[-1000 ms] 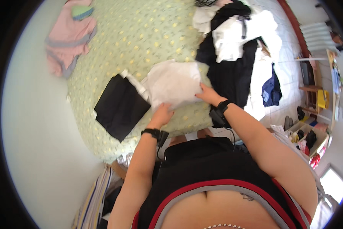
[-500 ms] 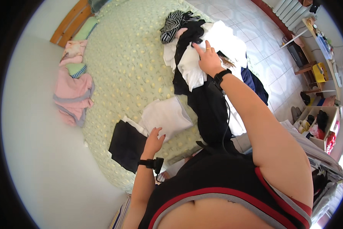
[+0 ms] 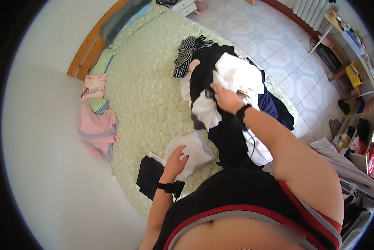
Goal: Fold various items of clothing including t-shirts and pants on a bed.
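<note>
My right hand (image 3: 228, 99) is in the clothes pile on the bed, its fingers closed on a white garment (image 3: 239, 74). Just beside those fingertips hangs a bit of black fabric (image 3: 210, 92). Another white piece (image 3: 206, 110) droops below the hand over black clothing (image 3: 226, 141). My left hand (image 3: 176, 164) is open, fingers apart, at the near edge of a folded white garment (image 3: 191, 152); whether it touches the cloth I cannot tell. Left of that hand lies a folded black garment (image 3: 148, 177).
A black-and-white striped cloth (image 3: 187, 56) tops the pile's far left, and navy clothing (image 3: 268, 106) lies on its right. The bed (image 3: 141, 96) has a pale green floral cover. Pink bedding (image 3: 97, 129) lies along the wall. Tiled floor (image 3: 278, 54) borders the bed's right side.
My view has tilted, showing more of the bed's far end. My right hand has gone from fingers spread over the pile to gripping the white garment, which is now lifted and bunched.
</note>
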`<state>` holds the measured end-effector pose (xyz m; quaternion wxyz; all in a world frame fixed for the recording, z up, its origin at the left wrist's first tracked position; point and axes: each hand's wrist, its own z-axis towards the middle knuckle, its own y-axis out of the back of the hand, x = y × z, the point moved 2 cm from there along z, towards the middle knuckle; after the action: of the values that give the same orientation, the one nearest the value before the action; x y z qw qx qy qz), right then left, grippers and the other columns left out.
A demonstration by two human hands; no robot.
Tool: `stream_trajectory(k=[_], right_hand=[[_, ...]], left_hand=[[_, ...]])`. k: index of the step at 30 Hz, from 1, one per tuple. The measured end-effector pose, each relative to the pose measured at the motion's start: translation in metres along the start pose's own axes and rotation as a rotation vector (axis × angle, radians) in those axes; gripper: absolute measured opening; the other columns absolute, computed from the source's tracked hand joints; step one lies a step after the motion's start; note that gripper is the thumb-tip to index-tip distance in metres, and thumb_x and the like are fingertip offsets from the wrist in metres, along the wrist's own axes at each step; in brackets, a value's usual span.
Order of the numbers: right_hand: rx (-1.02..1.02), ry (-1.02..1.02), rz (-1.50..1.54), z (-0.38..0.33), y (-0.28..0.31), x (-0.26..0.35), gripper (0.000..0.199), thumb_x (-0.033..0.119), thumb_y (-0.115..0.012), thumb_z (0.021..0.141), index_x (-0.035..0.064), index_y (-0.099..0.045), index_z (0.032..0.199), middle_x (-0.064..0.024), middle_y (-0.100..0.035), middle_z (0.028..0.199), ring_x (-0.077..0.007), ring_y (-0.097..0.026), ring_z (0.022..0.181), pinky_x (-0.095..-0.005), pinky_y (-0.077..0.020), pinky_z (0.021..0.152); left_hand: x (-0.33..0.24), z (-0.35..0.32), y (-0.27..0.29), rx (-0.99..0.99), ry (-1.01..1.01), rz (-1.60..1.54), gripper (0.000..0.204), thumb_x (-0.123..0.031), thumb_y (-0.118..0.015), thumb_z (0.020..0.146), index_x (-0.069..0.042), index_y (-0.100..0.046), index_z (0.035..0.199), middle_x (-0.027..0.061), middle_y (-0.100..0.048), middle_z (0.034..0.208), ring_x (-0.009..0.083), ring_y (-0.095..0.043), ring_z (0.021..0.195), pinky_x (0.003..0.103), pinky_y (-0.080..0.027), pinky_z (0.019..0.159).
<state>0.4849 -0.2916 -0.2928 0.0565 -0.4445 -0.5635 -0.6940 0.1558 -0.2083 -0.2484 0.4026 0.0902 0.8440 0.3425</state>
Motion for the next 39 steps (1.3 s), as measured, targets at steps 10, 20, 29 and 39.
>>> stream_trajectory(k=[10, 20, 29, 39], right_hand=[[-0.453, 0.15, 0.088, -0.061, 0.025, -0.036, 0.061, 0.017, -0.068, 0.074, 0.0091, -0.042, 0.129, -0.0191, -0.058, 0.108, -0.0374, -0.052, 0.104, -0.0423, -0.0447, 0.086], [-0.266, -0.348, 0.267, 0.017, 0.047, -0.045, 0.055, 0.032, -0.072, 0.067, -0.0022, -0.06, 0.108, -0.0202, -0.064, 0.103, -0.0366, -0.055, 0.104, -0.0431, -0.0442, 0.088], [-0.174, 0.307, 0.779, -0.037, 0.065, 0.128, 0.029, 0.015, -0.067, 0.079, 0.0025, -0.058, 0.104, -0.0099, -0.064, 0.094, -0.0173, -0.061, 0.085, -0.0303, -0.0482, 0.076], [-0.061, 0.329, 0.938, -0.076, 0.073, 0.161, 0.042, 0.005, -0.059, 0.086, 0.0023, -0.042, 0.125, -0.0095, -0.052, 0.117, -0.0169, -0.053, 0.104, -0.0302, -0.0449, 0.09]], left_hand=[[-0.118, 0.142, -0.037, 0.113, -0.343, 0.26, 0.059, -0.017, -0.063, 0.081, -0.003, -0.039, 0.133, 0.0263, -0.035, 0.138, 0.038, -0.039, 0.126, 0.037, -0.034, 0.103], [-0.126, 0.131, -0.035, 0.135, -0.315, 0.399, 0.068, -0.024, -0.064, 0.082, -0.007, -0.032, 0.139, 0.0265, -0.027, 0.144, 0.038, -0.037, 0.129, 0.039, -0.034, 0.104], [-0.156, 0.083, 0.023, -0.484, -0.384, -0.256, 0.073, -0.009, -0.068, 0.078, 0.0, -0.027, 0.137, 0.0189, -0.048, 0.128, 0.028, -0.053, 0.113, 0.037, -0.043, 0.093], [-0.13, 0.012, 0.134, -0.629, -0.553, -1.034, 0.041, -0.008, -0.056, 0.085, 0.003, -0.046, 0.124, 0.0141, -0.058, 0.115, 0.0225, -0.06, 0.098, 0.034, -0.05, 0.082]])
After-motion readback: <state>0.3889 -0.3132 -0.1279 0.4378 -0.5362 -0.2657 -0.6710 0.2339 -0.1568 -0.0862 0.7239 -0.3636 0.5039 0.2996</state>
